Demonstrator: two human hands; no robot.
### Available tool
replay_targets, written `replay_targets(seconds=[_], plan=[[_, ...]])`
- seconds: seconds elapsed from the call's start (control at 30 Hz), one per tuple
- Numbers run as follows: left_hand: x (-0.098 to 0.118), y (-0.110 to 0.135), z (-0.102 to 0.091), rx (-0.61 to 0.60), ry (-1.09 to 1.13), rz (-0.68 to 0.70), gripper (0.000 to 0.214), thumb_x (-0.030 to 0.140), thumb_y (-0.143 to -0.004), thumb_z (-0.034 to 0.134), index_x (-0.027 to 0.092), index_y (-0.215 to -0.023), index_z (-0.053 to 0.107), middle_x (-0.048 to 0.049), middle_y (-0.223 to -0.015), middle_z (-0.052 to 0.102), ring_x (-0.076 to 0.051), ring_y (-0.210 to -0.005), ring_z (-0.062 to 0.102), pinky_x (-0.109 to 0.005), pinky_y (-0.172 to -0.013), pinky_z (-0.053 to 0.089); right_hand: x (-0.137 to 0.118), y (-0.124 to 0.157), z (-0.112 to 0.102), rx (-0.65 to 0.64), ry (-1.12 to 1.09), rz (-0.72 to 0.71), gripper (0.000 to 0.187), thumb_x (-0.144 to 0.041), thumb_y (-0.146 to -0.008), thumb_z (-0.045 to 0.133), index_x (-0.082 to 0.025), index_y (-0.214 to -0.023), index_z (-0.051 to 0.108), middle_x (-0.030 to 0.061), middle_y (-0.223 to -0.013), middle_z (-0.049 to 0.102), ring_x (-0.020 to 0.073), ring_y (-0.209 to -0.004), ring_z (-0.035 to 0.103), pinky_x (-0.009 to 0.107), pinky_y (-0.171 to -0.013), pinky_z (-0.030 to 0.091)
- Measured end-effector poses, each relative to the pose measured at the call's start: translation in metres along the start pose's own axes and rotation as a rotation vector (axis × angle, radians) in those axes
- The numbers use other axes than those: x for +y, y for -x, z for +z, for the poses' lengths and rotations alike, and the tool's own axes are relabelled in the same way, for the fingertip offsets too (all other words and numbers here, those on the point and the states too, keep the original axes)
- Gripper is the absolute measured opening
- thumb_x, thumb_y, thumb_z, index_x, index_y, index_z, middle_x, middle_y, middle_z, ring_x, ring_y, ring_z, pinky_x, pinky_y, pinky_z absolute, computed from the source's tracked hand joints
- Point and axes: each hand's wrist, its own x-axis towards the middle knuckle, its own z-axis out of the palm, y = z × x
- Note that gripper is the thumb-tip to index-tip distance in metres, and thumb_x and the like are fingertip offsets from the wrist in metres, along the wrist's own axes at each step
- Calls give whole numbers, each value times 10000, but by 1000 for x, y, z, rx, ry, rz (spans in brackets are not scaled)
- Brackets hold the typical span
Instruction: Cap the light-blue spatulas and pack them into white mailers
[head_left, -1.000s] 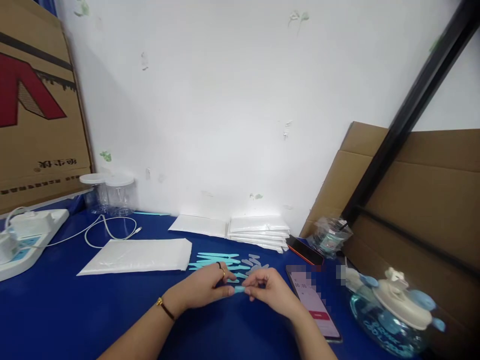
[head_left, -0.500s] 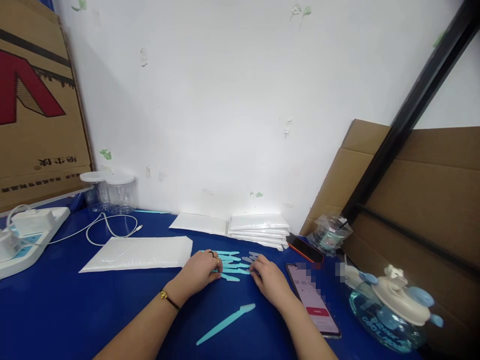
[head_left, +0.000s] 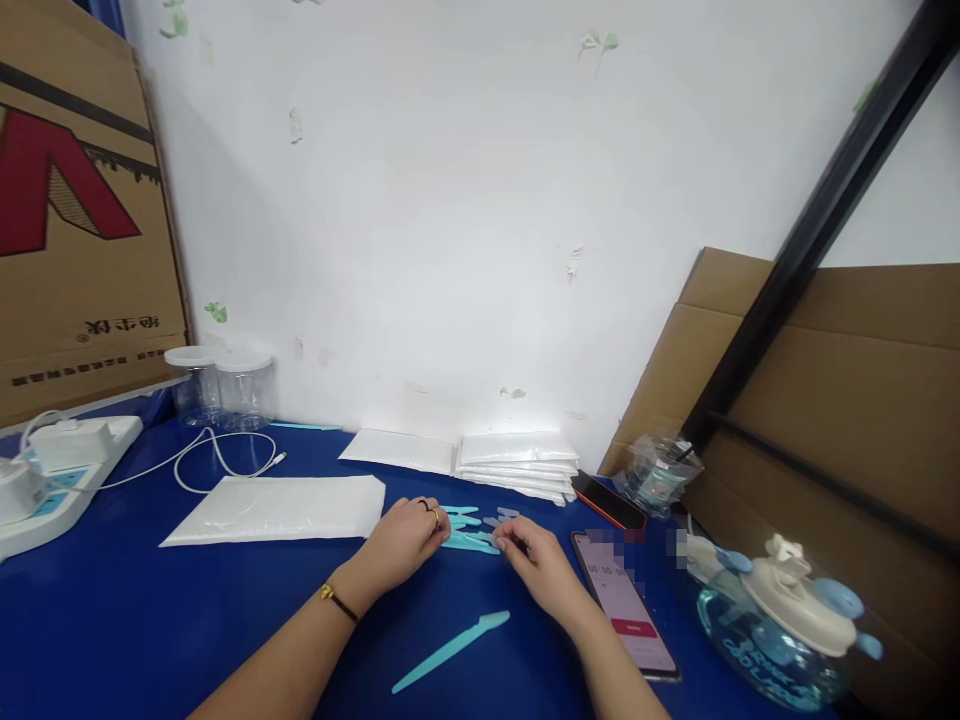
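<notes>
Several teal eyebrow razors (head_left: 466, 538) lie side by side on the blue table, between my hands. My left hand (head_left: 409, 537) is closed around their left ends, which its fingers hide. At the other side my right hand (head_left: 534, 560) has its thumb and fingertips pinched at the end of a razor. Some pale, see-through razor ends or caps (head_left: 508, 513) show just beyond the right fingers. One separate eyebrow razor (head_left: 451, 652) lies slanted on the table nearer to me, touched by neither hand.
A white packet (head_left: 277, 510) lies left of my left hand. Behind stand a stack of white packets (head_left: 517, 465) and another packet (head_left: 401, 449). On the right are a phone (head_left: 626, 605), a dark phone-like device (head_left: 609, 500) and a water bottle (head_left: 772, 640). Clear jars (head_left: 246, 392) and a power strip (head_left: 75, 485) are left.
The lowest razor of the group, which stuck out toward me, is now drawn in with the others. Both hands stay at the group, with small finger shifts. The separate razor stays put.
</notes>
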Motion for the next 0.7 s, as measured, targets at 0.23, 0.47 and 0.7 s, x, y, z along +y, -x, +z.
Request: replay_targets(seconds=[0.23, 0.47, 0.7], plan=[[1, 0, 1, -14, 19, 9, 211, 265, -907, 395, 193, -794, 558, -4, -816, 587, -146, -783, 527, -281, -692, 309, -4, 0, 2, -25, 1, -1, 231, -330, -871, 454, -198, -830, 639, 23, -790, 616, 154, -697, 539, 262, -646, 399], [2, 0, -5, -29, -6, -15, 235, 269, -913, 372, 182, -795, 555, -19, -824, 586, -149, -782, 529, -284, -680, 313, -2, 2, -3, 3, -24, 22, 254, -349, -874, 438, -198, -856, 642, 38, -820, 625, 167, -738, 551, 262, -654, 417], [2, 1, -3, -27, 14, -7, 220, 255, -911, 379, 188, -798, 555, -13, -828, 593, -150, -783, 527, -286, -686, 306, -9, 1, 2, -34, -1, 0, 245, -334, -875, 443, -202, -847, 648, 30, -807, 622, 157, -707, 541, 266, -658, 410]])
